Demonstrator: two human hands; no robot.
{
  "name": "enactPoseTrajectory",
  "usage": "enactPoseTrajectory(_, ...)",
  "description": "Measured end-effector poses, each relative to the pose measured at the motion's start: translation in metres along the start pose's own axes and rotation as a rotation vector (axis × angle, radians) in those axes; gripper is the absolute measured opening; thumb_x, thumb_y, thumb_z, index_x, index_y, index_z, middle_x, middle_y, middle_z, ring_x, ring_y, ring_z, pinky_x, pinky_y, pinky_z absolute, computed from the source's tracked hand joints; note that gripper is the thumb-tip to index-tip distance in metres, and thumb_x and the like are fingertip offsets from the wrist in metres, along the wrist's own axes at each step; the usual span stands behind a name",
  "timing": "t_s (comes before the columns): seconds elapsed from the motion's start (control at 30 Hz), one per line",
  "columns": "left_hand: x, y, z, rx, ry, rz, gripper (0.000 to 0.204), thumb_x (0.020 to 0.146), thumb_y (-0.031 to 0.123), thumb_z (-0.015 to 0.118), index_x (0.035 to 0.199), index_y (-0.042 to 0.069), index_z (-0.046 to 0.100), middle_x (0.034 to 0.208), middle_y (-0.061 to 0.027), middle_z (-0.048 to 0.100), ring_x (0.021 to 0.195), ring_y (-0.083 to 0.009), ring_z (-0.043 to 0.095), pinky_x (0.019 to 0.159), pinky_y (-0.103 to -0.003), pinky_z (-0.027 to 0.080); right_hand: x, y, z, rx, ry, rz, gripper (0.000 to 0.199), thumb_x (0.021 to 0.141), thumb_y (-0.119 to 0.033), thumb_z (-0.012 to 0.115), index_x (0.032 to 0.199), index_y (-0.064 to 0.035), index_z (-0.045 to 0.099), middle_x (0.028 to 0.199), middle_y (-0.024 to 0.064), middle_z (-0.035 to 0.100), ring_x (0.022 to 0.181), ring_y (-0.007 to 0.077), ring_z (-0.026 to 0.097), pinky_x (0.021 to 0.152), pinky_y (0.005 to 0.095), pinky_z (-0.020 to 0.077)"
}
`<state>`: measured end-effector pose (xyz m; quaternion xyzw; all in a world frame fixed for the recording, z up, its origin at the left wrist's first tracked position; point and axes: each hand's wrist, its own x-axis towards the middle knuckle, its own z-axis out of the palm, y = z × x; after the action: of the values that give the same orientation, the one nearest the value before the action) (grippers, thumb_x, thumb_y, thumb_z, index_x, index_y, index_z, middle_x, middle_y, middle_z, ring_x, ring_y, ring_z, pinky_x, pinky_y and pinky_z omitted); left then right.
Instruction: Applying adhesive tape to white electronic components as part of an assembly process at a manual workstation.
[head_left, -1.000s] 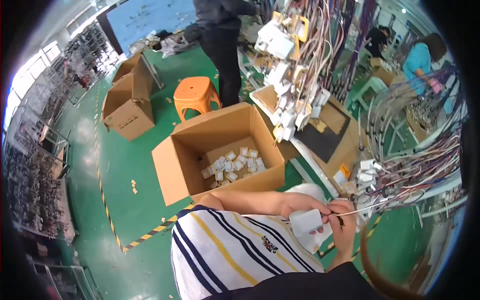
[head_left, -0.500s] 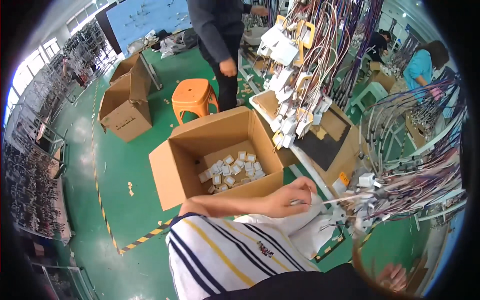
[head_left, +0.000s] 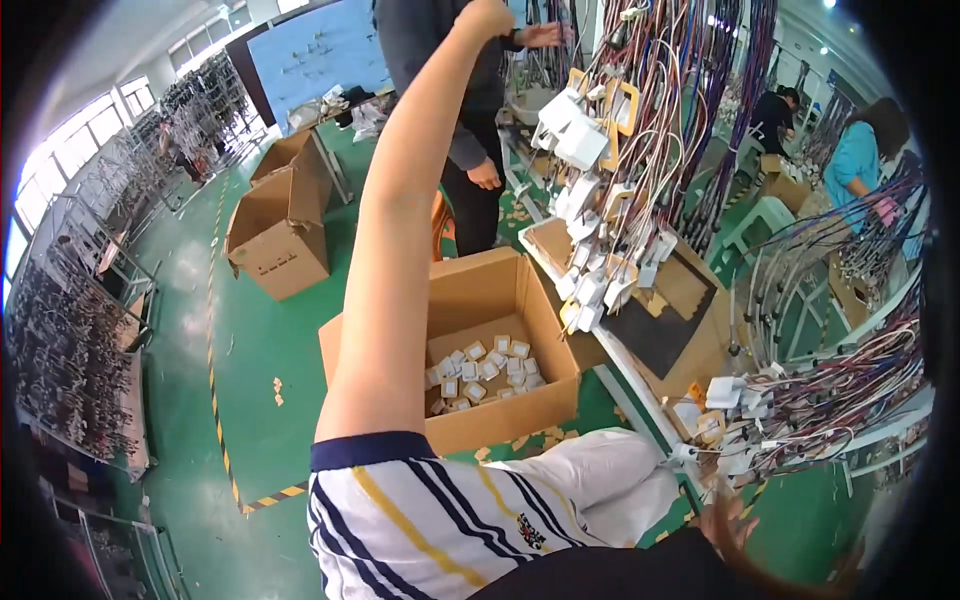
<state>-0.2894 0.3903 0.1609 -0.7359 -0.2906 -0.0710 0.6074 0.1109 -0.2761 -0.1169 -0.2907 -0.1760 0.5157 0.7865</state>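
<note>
My left arm (head_left: pixel 388 240) is raised straight up across the view. At its end, my left hand (head_left: pixel 487 18) is by the upper edge with its fingers folded in; what they hold, if anything, I cannot make out. Low on the right, my right hand (head_left: pixel 728 525) is partly covered by hair and blurred, just below a bundle of cables with white plugs (head_left: pixel 735 395). Behind my forearm stands an open cardboard box (head_left: pixel 500 420) with several small white square-faced pieces (head_left: pixel 475 370) inside. Right of it hangs a thick bunch of cables with white boxy adapters (head_left: pixel 585 140).
A person in dark clothes (head_left: pixel 480 110) stands just beyond the box, near an orange stool (head_left: pixel 438 225). More cartons (head_left: pixel 280 230) stand at the left. A board-topped bench (head_left: pixel 665 340) runs along the right. Others work farther right, one in blue (head_left: pixel 850 165). Cable racks (head_left: pixel 70 330) line the left.
My left hand has swung up from beside the cable bundle to the top of the view. My right hand has moved up and left, closer to the bundle. The view has shifted slightly.
</note>
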Motion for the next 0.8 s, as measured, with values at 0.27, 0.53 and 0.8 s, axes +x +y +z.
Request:
enactPoseTrajectory(0.27, 0.017, 0.047, 0.044, -0.796, -0.588, -1.052, 0.027, 0.075, 0.019, 0.068, 0.100, 0.009, 0.069, 0.097, -0.0135, 0.068, 0.092, -0.0294, 0.065, 0.077, -0.038, 0.052, -0.006, 0.021, -0.003, 0.110, 0.313, 0.032, 0.044, 0.097, -0.048, 0.035, 0.081, -0.0071, 0.037, 0.064, 0.0013, 0.030, 0.052, 0.0100, 0.029, 0.039, 0.0239, 0.0252)
enactPoseTrajectory(0.53, 0.018, 0.149, -0.004, -1.443, -0.873, -0.534, 0.080, 0.080, 0.015, 0.062, 0.139, 0.047, 0.018, 0.052, 0.0019, 0.044, 0.035, -0.0068, 0.032, 0.031, -0.024, 0.023, -0.019, 0.040, -0.014, 0.011, 0.260, 0.155, 0.030, 0.095, -0.043, 0.041, 0.085, -0.0141, 0.043, 0.070, -0.0013, 0.035, 0.056, 0.0100, 0.034, 0.047, 0.0215, 0.0265)
enactPoseTrajectory(0.8, 0.013, 0.150, -0.012, -1.033, 0.284, -0.933, 0.049, 0.078, 0.014, 0.058, 0.126, 0.016, 0.050, 0.072, -0.0104, 0.058, 0.061, -0.0241, 0.053, 0.058, -0.036, 0.047, -0.041, 0.051, -0.004, 0.014, 0.152, 0.080, 0.042, 0.097, -0.045, 0.037, 0.082, -0.0062, 0.039, 0.067, 0.0031, 0.033, 0.056, 0.0108, 0.031, 0.046, 0.0222, 0.0273)
